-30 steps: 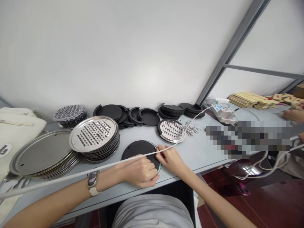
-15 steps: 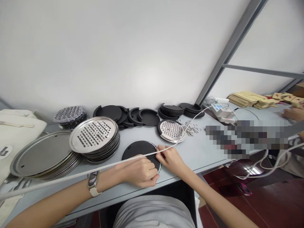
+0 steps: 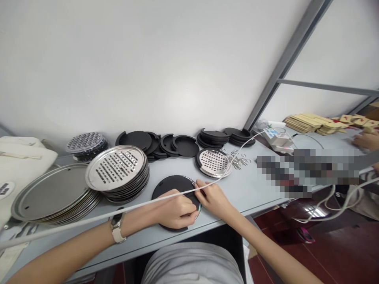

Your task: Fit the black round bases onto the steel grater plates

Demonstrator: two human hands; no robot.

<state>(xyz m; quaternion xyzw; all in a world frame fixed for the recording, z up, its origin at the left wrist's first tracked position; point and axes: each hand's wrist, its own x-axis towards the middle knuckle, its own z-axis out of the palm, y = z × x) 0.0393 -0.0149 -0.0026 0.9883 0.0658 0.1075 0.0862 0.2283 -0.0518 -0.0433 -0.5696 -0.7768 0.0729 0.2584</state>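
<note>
Round black disc [image 3: 171, 184] flat on a grey surface [image 3: 245, 191], left hand [image 3: 177, 211] curled closed over it, any contents hidden, right hand [image 3: 211, 196] pinching the disc's right rim, perforated metal disc [image 3: 213, 161] just beyond, small metal pieces [image 3: 240, 161] scattered beside that, slotted metal plates [image 3: 118, 167] stacked at left.

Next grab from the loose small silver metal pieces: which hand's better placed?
Right, probably. The right hand, at the right edge of the round black plate, is nearer the small silver metal pieces. The left hand lies over the plate, farther left.
</note>
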